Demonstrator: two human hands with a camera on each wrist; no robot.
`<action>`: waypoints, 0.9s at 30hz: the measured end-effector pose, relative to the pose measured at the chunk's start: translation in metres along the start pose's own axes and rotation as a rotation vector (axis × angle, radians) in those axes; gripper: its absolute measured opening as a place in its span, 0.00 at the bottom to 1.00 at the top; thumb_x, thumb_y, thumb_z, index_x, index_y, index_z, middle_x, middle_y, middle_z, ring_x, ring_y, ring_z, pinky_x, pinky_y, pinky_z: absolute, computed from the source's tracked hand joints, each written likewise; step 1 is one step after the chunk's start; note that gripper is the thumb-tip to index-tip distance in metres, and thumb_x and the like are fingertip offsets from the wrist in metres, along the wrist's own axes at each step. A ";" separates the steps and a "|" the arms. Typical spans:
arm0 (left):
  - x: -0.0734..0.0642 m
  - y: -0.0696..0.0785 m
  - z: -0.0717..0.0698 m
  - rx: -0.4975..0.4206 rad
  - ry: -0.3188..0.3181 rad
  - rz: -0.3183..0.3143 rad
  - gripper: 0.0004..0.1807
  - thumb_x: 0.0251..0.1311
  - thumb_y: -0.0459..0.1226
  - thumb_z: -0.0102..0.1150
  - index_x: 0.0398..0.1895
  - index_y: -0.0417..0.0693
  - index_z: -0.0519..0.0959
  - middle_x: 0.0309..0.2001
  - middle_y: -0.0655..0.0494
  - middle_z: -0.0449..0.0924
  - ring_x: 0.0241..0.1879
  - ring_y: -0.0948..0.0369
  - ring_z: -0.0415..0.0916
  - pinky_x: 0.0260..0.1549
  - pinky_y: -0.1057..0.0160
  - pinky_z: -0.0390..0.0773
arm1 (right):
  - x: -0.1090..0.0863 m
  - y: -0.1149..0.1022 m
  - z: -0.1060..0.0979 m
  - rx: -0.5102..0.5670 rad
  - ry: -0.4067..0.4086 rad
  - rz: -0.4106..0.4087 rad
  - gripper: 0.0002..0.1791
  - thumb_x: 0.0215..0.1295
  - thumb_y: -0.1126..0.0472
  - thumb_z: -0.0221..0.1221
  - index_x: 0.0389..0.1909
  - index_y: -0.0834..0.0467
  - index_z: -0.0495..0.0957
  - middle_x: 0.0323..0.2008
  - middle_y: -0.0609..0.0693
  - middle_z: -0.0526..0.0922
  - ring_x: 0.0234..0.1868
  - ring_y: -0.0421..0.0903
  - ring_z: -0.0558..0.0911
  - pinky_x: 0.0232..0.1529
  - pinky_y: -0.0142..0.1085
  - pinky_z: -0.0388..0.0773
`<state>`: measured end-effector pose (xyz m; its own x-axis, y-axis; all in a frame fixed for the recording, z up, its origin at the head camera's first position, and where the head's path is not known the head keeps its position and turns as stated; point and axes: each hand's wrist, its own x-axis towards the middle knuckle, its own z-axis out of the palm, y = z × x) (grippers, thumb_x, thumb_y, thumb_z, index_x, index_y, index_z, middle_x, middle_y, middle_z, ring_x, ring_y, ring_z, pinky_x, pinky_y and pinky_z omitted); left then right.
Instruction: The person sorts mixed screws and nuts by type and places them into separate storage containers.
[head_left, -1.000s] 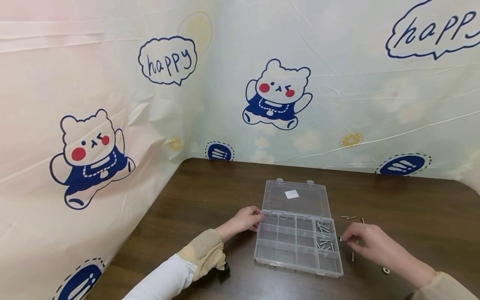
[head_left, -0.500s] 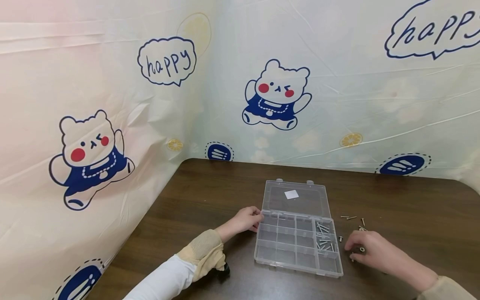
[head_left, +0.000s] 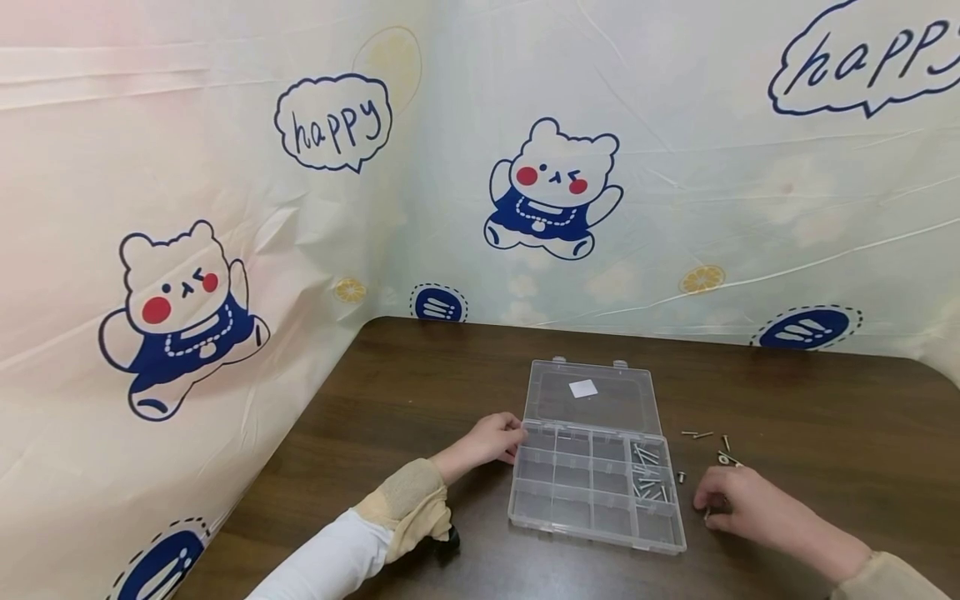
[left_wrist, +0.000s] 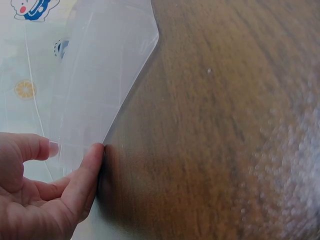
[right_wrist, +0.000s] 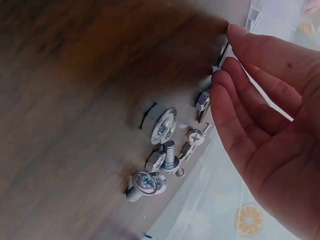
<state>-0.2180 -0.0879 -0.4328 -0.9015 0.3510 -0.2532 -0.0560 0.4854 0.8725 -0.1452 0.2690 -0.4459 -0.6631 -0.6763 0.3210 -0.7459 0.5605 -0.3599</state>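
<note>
A clear plastic compartment box (head_left: pixel 573 501) lies on the table with its lid folded back. My left hand (head_left: pixel 491 437) holds the box's left side near the hinge; in the left wrist view thumb and fingers (left_wrist: pixel 91 160) are at its edge. Several screws (head_left: pixel 647 483) fill two compartments in its right column. To the right of the box, my right hand (head_left: pixel 738 502) is low over the table. Its thumb and fingertips pinch a thin screw (right_wrist: pixel 223 54), partly hidden by the hand.
Loose screws (head_left: pixel 702 435) lie behind the right hand. A short bolt (head_left: pixel 682 477) is beside the box's right side. In the right wrist view, a flanged nut (right_wrist: pixel 161 124) and several bolts (right_wrist: pixel 144 184) lie close together. A printed curtain (head_left: pixel 645 208) stands behind the table (head_left: pixel 420 375).
My right hand has shifted slightly toward me and right, uncovering loose hardware behind it, and its fingers have come together at a screw. My left hand and the box stay put.
</note>
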 end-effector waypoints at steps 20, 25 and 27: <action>0.000 0.002 0.001 -0.020 0.014 0.008 0.13 0.60 0.32 0.49 0.42 0.28 0.71 0.27 0.48 0.72 0.24 0.62 0.71 0.27 0.63 0.82 | 0.007 -0.007 0.000 -0.064 0.009 0.087 0.16 0.37 0.70 0.65 0.17 0.48 0.69 0.19 0.32 0.64 0.21 0.27 0.62 0.17 0.21 0.60; 0.000 0.001 0.001 -0.011 0.012 0.000 0.13 0.60 0.33 0.49 0.42 0.28 0.71 0.27 0.49 0.72 0.25 0.61 0.71 0.27 0.63 0.82 | 0.013 -0.015 0.000 -0.112 0.214 0.024 0.19 0.30 0.71 0.64 0.18 0.45 0.69 0.21 0.30 0.65 0.23 0.27 0.63 0.20 0.16 0.59; 0.000 0.000 0.001 -0.003 0.012 -0.006 0.13 0.60 0.33 0.49 0.42 0.29 0.71 0.27 0.49 0.72 0.25 0.61 0.72 0.27 0.64 0.82 | 0.016 -0.020 -0.002 -0.107 0.251 0.024 0.20 0.30 0.71 0.64 0.19 0.44 0.69 0.22 0.30 0.66 0.23 0.28 0.65 0.21 0.16 0.60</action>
<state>-0.2181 -0.0870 -0.4329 -0.9061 0.3388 -0.2534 -0.0625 0.4850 0.8722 -0.1413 0.2481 -0.4324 -0.6652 -0.5300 0.5259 -0.7236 0.6312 -0.2792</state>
